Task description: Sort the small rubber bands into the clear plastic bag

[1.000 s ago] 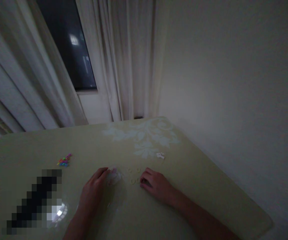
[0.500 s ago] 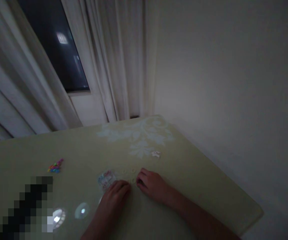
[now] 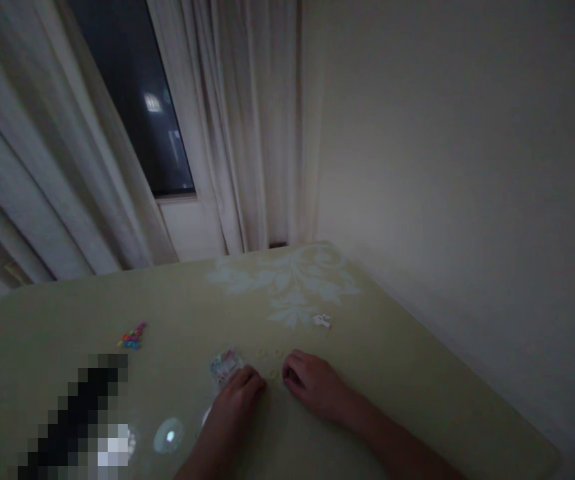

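Note:
My left hand (image 3: pixel 238 395) rests on the table beside a small clear box (image 3: pixel 226 365) with coloured bits in it. Its fingers are bent and pressed together; anything in them is hidden. Across a narrow gap, my right hand (image 3: pixel 314 381) has its fingers curled towards the thumb. What they pinch, if anything, is too small and dark to make out. Several pale rings lie near the hands: one ring (image 3: pixel 272 375) between them, another ring (image 3: pixel 278 353) just beyond, and a fainter ring (image 3: pixel 262 352) to its left.
Brightly coloured small pieces (image 3: pixel 132 337) form a pile on the left of the table (image 3: pixel 182 320). A small white item (image 3: pixel 322 321) lies beyond my right hand. The wall (image 3: pixel 442 200) borders the table's right side; curtains (image 3: pixel 247 133) hang behind it.
The camera has turned, so the whole scene sits further right and slightly lower. Both hands hold nearly the same places over the table, fingers still curled.

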Demonstrator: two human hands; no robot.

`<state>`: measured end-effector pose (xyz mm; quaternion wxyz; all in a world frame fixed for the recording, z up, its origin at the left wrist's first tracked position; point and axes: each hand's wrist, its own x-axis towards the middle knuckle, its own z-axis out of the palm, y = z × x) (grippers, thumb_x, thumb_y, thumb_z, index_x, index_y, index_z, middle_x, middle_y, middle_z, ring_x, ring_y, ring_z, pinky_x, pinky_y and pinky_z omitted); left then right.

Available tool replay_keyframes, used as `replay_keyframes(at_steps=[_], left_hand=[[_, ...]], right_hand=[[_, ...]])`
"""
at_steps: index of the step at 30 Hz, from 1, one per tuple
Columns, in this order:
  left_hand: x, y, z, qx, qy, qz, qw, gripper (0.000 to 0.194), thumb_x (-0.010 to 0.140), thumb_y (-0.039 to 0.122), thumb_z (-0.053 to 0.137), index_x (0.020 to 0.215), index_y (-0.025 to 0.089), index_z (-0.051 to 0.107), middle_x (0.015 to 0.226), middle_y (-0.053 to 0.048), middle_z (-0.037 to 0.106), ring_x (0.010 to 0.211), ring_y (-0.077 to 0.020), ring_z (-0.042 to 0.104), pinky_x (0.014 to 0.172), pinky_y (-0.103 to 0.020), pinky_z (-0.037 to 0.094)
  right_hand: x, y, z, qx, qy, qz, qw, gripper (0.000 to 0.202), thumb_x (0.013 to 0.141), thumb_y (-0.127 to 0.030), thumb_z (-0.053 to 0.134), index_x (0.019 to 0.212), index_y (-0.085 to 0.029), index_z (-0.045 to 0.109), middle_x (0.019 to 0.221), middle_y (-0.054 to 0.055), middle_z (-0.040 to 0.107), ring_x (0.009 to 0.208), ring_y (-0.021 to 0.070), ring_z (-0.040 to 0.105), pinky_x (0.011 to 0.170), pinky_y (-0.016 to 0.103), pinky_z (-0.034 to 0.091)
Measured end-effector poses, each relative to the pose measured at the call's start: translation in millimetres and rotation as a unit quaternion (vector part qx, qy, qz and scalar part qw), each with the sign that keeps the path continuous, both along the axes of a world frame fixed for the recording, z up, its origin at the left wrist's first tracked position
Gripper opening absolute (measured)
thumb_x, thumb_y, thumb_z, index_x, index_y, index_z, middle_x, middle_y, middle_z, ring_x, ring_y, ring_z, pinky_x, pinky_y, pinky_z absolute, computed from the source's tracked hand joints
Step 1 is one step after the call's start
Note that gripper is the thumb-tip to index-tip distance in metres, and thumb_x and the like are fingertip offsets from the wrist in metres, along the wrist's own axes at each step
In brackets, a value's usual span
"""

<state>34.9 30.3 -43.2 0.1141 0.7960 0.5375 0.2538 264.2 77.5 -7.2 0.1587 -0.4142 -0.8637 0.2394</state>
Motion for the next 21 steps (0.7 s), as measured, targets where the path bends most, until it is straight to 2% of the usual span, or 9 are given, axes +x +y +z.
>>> replay_keyframes(at_steps=[4,8,12,15,18,21], left_hand=[[0,1,1.0,0.022,0.067,-0.025,0.997,0.027,0.094,0.003,0.053,0.094,0.021,0.073,0.097,-0.007,0.073,0.091,-0.0222,0.073,0.084,-0.032,0.058],[0,1,-3.6,0.037,0.103,-0.026,0.994,0.029,0.089,-0.001,0.055,0.098,0.021,0.071,0.101,-0.007,0.074,0.092,-0.0241,0.072,0.085,-0.034,0.057],[3,1,-3.0,-0.019,0.0,0.0,1.0,0.026,0.093,0.005,0.049,0.096,0.022,0.068,0.097,-0.007,0.075,0.091,-0.0229,0.073,0.084,-0.033,0.057],[3,3,0.4,-0.06,-0.098,0.017,0.993,0.022,0.098,0.015,0.047,0.097,0.022,0.067,0.092,-0.006,0.077,0.086,-0.0219,0.074,0.08,-0.033,0.058],[2,4,3.0,-0.051,-0.155,0.018,0.986,0.019,0.098,0.022,0.051,0.105,0.023,0.069,0.099,-0.007,0.079,0.091,-0.0228,0.076,0.083,-0.034,0.06],[1,3,5.7,-0.033,-0.181,0.003,0.983,0.022,0.096,0.02,0.054,0.106,0.024,0.073,0.099,-0.007,0.08,0.092,-0.022,0.077,0.083,-0.032,0.061]], right_hand=[[0,2,-0.9,-0.007,-0.002,-0.002,1.0,0.006,0.093,-0.018,0.063,0.098,-0.019,0.068,0.098,0.004,0.069,0.086,0.0173,0.062,0.076,0.026,0.041],[-2,2,-3.3,0.031,-0.048,0.004,0.998,0.004,0.093,-0.02,0.063,0.095,-0.019,0.066,0.095,0.005,0.07,0.083,0.018,0.061,0.073,0.027,0.04],[-6,1,-7.2,0.082,-0.099,0.006,0.992,0.007,0.097,-0.023,0.058,0.095,-0.018,0.064,0.093,0.006,0.069,0.078,0.0188,0.059,0.07,0.029,0.038],[-6,0,-6.8,0.087,-0.105,0.004,0.991,0.006,0.095,-0.022,0.058,0.094,-0.018,0.063,0.093,0.007,0.069,0.079,0.0195,0.058,0.07,0.029,0.037],[-3,-1,-2.3,0.071,-0.08,0.004,0.994,0.004,0.094,-0.02,0.057,0.094,-0.019,0.061,0.093,0.006,0.068,0.08,0.0192,0.058,0.071,0.029,0.037],[0,-2,2.4,0.017,-0.024,-0.003,1.0,0.002,0.09,-0.018,0.059,0.092,-0.019,0.059,0.09,0.003,0.066,0.078,0.0171,0.055,0.07,0.027,0.036]])
